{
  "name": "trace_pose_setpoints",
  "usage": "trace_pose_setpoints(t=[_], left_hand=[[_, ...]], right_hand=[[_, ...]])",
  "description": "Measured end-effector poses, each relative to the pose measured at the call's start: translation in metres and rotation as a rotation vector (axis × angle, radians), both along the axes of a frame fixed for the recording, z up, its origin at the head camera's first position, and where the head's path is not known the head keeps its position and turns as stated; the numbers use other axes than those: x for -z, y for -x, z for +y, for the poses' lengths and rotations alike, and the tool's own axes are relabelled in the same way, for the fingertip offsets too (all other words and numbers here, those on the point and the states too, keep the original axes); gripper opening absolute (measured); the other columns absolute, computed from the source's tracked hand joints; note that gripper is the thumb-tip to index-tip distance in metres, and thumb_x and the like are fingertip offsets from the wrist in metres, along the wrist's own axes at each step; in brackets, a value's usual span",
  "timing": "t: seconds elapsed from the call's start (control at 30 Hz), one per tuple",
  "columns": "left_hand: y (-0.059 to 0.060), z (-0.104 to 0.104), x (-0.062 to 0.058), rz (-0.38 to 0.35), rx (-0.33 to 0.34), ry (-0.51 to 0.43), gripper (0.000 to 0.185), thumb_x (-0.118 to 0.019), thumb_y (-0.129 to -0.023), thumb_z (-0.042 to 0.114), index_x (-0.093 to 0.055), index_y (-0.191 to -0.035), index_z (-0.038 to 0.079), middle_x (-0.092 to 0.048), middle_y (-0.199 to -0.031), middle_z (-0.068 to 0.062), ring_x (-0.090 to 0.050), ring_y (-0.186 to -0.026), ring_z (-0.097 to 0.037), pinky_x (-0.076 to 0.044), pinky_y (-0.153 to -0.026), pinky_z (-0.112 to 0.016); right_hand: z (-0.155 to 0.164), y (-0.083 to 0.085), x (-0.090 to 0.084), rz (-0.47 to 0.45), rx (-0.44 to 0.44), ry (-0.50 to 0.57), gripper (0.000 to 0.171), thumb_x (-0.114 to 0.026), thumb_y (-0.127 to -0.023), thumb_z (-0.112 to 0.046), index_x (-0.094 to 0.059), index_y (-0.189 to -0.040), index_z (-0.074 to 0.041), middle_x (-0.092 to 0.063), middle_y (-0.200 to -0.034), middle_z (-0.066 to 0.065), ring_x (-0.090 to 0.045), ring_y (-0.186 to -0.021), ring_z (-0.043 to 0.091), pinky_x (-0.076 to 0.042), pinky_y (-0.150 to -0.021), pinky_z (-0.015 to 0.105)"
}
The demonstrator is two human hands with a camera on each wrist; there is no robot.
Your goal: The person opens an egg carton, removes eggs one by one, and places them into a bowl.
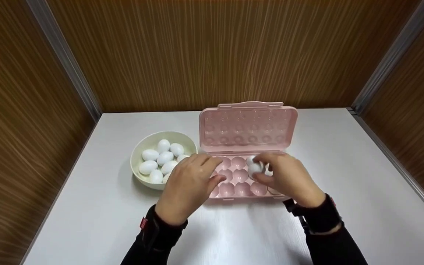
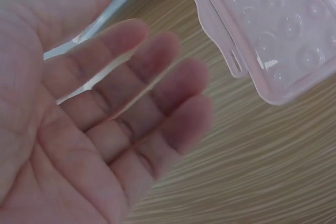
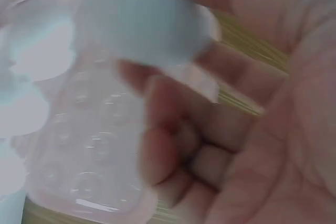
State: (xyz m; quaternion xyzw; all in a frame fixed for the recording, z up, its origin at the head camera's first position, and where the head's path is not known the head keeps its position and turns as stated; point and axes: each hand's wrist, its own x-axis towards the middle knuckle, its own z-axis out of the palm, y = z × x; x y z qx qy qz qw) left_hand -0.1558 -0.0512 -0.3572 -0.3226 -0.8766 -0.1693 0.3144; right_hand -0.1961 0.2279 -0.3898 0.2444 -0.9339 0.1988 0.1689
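- Right hand [image 1: 289, 178] pinches a white egg [image 1: 255, 168] over the pink egg tray [image 1: 239, 176], near its back row.
- Left hand [image 1: 188, 186], fingers relaxed and empty, rests on the tray's left edge, beside the bowl of eggs [image 1: 142, 176].
- Bare tabletop [image 1: 363, 165] lies right of the tray.

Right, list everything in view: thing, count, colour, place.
egg box: one, pink, middle of the table, lid open and standing up at the back; most cups in view bare, some hidden by the hands.
bowl: one, cream, left of the egg box.
eggs in bowl: at least eight, white, piled inside; some hidden by the left hand.
held egg: one, white, over the right part of the box.
egg in box: at least one, white, back row, partly hidden.
table: one, pale grey.
walls: brown wood grain, on three sides.
left hand: open, empty, over the box's left end.
right hand: fingers around the held egg.
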Motion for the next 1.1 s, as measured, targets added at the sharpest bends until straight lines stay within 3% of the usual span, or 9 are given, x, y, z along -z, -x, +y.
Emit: trace_pose_setpoints(t=[0.13,0.23,0.37,0.5,0.6,0.73,0.93,1.1], left_hand=[[0.000,0.004,0.001,0.077,0.049,-0.035,0.039,-0.088,-0.085,0.029,-0.075,-0.117,0.011,-0.078,-0.108,-0.002,-0.074,-0.100,-0.021,-0.061,-0.088,-0.033],[-0.001,0.009,0.002,0.128,0.094,-0.071,0.042,-0.087,-0.087,0.026,-0.074,-0.124,0.010,-0.077,-0.116,-0.003,-0.075,-0.105,-0.020,-0.062,-0.094,-0.031],[-0.005,0.018,0.003,0.223,0.168,-0.122,0.051,-0.087,-0.088,0.024,-0.070,-0.134,0.009,-0.073,-0.131,-0.009,-0.075,-0.109,-0.021,-0.061,-0.099,-0.028],[-0.010,0.025,0.003,0.362,0.240,-0.165,0.052,-0.088,-0.087,0.024,-0.071,-0.133,0.007,-0.072,-0.133,-0.013,-0.076,-0.109,-0.021,-0.061,-0.098,-0.026],[-0.014,0.026,0.001,0.434,0.273,-0.188,0.046,-0.087,-0.088,0.021,-0.073,-0.130,0.007,-0.073,-0.129,-0.014,-0.076,-0.110,-0.021,-0.061,-0.100,-0.026],[-0.017,0.026,-0.002,0.465,0.273,-0.196,0.040,-0.085,-0.091,0.017,-0.074,-0.128,0.008,-0.074,-0.126,-0.012,-0.075,-0.111,-0.020,-0.060,-0.100,-0.025],[-0.017,0.025,-0.002,0.467,0.262,-0.189,0.035,-0.083,-0.092,0.013,-0.075,-0.126,0.009,-0.075,-0.124,-0.010,-0.076,-0.107,-0.018,-0.061,-0.097,-0.024],[-0.016,0.025,-0.001,0.471,0.251,-0.177,0.031,-0.082,-0.094,0.014,-0.076,-0.124,0.009,-0.076,-0.123,-0.010,-0.077,-0.101,-0.017,-0.062,-0.092,-0.024]], right_hand=[[-0.002,-0.008,-0.016,0.194,-0.110,0.234,0.033,-0.089,-0.083,-0.007,-0.077,-0.114,-0.008,-0.080,-0.099,0.000,-0.070,-0.076,0.015,-0.057,-0.069,0.022],[-0.008,-0.015,-0.024,0.230,-0.180,0.433,0.038,-0.088,-0.082,0.002,-0.077,-0.118,-0.004,-0.080,-0.102,0.005,-0.071,-0.079,0.013,-0.057,-0.074,0.016],[-0.020,-0.029,-0.031,0.104,-0.270,0.683,0.042,-0.083,-0.083,0.010,-0.074,-0.122,0.001,-0.080,-0.108,0.007,-0.074,-0.087,0.008,-0.060,-0.081,0.019],[-0.030,-0.044,-0.036,-0.075,-0.404,0.833,0.041,-0.076,-0.086,0.017,-0.070,-0.126,0.005,-0.078,-0.110,0.006,-0.073,-0.094,0.011,-0.062,-0.083,0.023],[-0.033,-0.052,-0.038,-0.158,-0.480,0.874,0.042,-0.072,-0.088,0.018,-0.067,-0.128,0.007,-0.078,-0.113,0.008,-0.073,-0.098,0.014,-0.062,-0.082,0.024],[-0.033,-0.057,-0.037,-0.245,-0.528,0.908,0.041,-0.071,-0.092,0.015,-0.064,-0.132,0.007,-0.077,-0.114,0.012,-0.073,-0.098,0.016,-0.062,-0.080,0.024],[-0.034,-0.059,-0.037,-0.299,-0.539,0.907,0.041,-0.068,-0.095,0.013,-0.062,-0.134,0.007,-0.075,-0.116,0.012,-0.071,-0.096,0.016,-0.061,-0.078,0.023],[-0.036,-0.060,-0.039,-0.292,-0.485,0.864,0.041,-0.068,-0.095,0.014,-0.065,-0.134,0.001,-0.075,-0.116,0.010,-0.072,-0.098,0.013,-0.061,-0.079,0.023]])
